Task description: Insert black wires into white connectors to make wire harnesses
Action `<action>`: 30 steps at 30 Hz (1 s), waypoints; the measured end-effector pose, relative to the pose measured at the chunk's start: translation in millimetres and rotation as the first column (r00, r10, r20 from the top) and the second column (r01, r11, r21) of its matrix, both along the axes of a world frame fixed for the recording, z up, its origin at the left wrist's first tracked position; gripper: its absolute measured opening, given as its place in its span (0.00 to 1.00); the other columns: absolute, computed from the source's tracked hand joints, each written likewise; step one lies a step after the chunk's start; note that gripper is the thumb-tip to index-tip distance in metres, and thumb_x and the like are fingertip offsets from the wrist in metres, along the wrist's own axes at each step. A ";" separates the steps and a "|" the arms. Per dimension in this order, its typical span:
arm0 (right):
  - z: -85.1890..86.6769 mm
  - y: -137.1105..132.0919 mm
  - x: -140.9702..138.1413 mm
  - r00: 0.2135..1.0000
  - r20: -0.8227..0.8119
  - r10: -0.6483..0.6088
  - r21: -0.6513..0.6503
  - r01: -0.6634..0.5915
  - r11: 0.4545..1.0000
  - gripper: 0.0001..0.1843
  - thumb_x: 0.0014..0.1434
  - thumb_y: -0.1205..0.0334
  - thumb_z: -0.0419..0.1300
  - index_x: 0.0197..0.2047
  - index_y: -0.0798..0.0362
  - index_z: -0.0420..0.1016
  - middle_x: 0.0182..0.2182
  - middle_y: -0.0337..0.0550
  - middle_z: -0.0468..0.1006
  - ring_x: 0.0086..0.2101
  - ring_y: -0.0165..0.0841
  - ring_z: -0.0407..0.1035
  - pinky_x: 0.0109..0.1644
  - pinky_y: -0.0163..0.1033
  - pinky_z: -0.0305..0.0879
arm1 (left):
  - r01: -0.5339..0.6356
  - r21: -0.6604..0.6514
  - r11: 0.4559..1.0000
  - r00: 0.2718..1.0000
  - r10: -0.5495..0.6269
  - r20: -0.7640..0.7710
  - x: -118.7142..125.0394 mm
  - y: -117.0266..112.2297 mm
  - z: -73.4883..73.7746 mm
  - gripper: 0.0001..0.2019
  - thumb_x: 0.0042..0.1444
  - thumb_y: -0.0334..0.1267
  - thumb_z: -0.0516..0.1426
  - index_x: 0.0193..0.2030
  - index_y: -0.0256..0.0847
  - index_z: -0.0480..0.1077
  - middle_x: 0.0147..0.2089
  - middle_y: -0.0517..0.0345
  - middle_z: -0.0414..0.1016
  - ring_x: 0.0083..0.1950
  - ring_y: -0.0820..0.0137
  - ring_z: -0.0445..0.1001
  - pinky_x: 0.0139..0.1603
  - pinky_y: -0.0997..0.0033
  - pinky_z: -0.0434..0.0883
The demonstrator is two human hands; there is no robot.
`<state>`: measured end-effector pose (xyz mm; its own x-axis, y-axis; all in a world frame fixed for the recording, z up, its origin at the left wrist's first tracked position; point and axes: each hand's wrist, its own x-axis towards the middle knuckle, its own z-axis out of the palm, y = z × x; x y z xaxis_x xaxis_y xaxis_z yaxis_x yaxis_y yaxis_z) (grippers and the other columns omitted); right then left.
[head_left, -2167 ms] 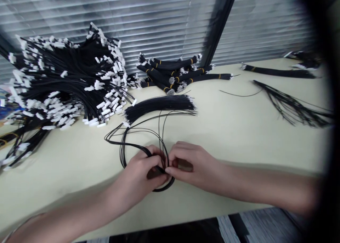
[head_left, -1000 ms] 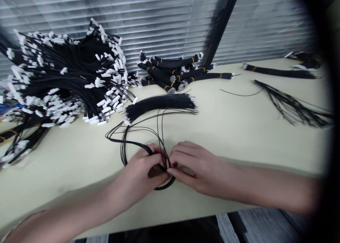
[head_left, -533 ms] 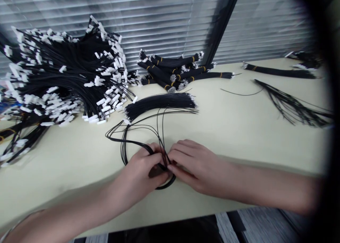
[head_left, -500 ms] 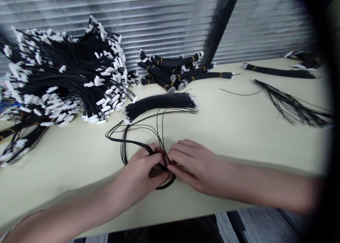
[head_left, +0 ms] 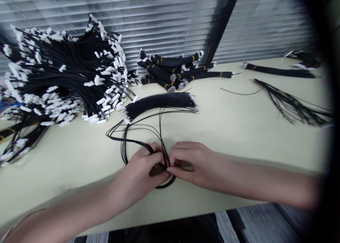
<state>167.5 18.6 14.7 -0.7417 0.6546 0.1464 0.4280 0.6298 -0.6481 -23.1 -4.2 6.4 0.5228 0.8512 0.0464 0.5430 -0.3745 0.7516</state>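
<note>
My left hand (head_left: 142, 172) and my right hand (head_left: 190, 163) meet fingertip to fingertip low in the middle of the pale table (head_left: 239, 129). Both pinch a few thin black wires (head_left: 132, 142) that loop out to the left and upward from the fingers. The left hand's fingers curl round the looped wires; the right hand's thumb and forefinger press together at the same spot. Just beyond the hands lies a loose bundle of black wires (head_left: 159, 103) with bare metal ends.
A big heap of black wires with white connectors (head_left: 61, 80) fills the left. Banded wire bundles (head_left: 175, 71) lie at the back centre, another banded bundle (head_left: 276, 72) and a loose wire fan (head_left: 289, 105) at the right. Window blinds (head_left: 159, 20) stand behind.
Both hands stay together at the same spot on the wires. The right hand's fingers have curled in slightly; the view has shifted a little.
</note>
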 end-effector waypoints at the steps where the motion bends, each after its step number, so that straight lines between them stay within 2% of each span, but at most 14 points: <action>1: 1.0 0.4 -0.6 0.999 0.003 -0.036 -0.084 0.036 0.996 0.07 0.57 0.66 0.58 0.27 0.54 0.67 0.25 0.36 0.69 0.27 0.27 0.63 0.31 0.33 0.59 | 0.001 -0.003 1.000 1.000 -0.001 0.006 0.0 -0.4 0.2 0.04 0.53 0.28 0.56 0.29 0.39 0.68 0.40 0.57 0.67 0.41 0.68 0.68 0.40 0.71 0.68; 5: 3.6 3.0 -2.6 0.993 0.015 -0.113 -0.386 0.110 0.916 0.07 0.53 0.65 0.59 0.25 0.54 0.68 0.20 0.34 0.69 0.23 0.25 0.63 0.25 0.31 0.56 | -0.002 0.003 1.000 1.000 0.002 0.012 0.5 -0.9 1.1 0.05 0.53 0.27 0.56 0.28 0.39 0.67 0.39 0.57 0.68 0.41 0.69 0.69 0.39 0.71 0.68; 8: 4.0 6.4 -3.3 0.995 -0.006 -0.099 -0.471 0.085 0.878 0.07 0.52 0.65 0.59 0.24 0.55 0.68 0.19 0.33 0.68 0.22 0.25 0.61 0.23 0.30 0.54 | 0.001 0.014 1.000 1.000 -0.001 0.012 1.8 0.2 1.6 0.05 0.53 0.27 0.56 0.29 0.39 0.68 0.39 0.57 0.69 0.41 0.69 0.69 0.38 0.72 0.68; 11: 3.7 10.2 -2.2 0.996 -0.024 -0.085 -0.488 0.063 0.871 0.07 0.52 0.65 0.59 0.25 0.55 0.67 0.20 0.33 0.67 0.22 0.24 0.60 0.23 0.30 0.53 | 0.000 0.033 0.999 1.000 0.000 0.011 3.2 0.7 1.2 0.04 0.53 0.28 0.57 0.30 0.40 0.69 0.38 0.57 0.69 0.41 0.68 0.69 0.37 0.72 0.68; 15: 1.6 13.2 1.0 0.997 -0.060 -0.042 -0.498 0.006 0.867 0.07 0.54 0.63 0.60 0.26 0.55 0.68 0.21 0.33 0.66 0.24 0.25 0.59 0.26 0.30 0.54 | -0.016 0.034 0.999 1.000 0.015 0.010 3.1 0.0 -0.9 0.07 0.54 0.31 0.57 0.26 0.39 0.66 0.36 0.57 0.66 0.37 0.70 0.67 0.33 0.74 0.67; 20: -2.8 11.8 3.5 0.993 -0.090 -0.075 -0.435 0.029 0.900 0.07 0.56 0.61 0.59 0.28 0.55 0.70 0.23 0.35 0.69 0.25 0.26 0.61 0.27 0.32 0.56 | -0.022 -0.005 1.000 1.000 0.022 0.017 1.7 0.1 -4.2 0.06 0.54 0.30 0.56 0.26 0.39 0.65 0.36 0.57 0.66 0.36 0.71 0.66 0.31 0.75 0.67; 26: -4.0 12.5 6.3 0.990 -0.126 -0.063 -0.413 0.005 0.911 0.07 0.56 0.61 0.59 0.28 0.55 0.70 0.23 0.36 0.70 0.25 0.26 0.62 0.28 0.32 0.57 | -0.021 0.006 1.000 1.000 0.021 0.016 1.3 -0.3 -3.0 0.07 0.54 0.30 0.57 0.27 0.39 0.65 0.37 0.57 0.66 0.37 0.71 0.66 0.33 0.74 0.67; 30: -5.3 10.7 6.7 0.990 -0.126 -0.062 -0.340 0.016 0.940 0.08 0.56 0.61 0.59 0.28 0.55 0.70 0.22 0.35 0.70 0.25 0.26 0.62 0.27 0.31 0.57 | -0.018 -0.008 1.000 1.000 0.018 0.005 1.9 -0.2 -1.6 0.07 0.54 0.30 0.56 0.27 0.39 0.65 0.37 0.58 0.65 0.36 0.71 0.66 0.32 0.74 0.66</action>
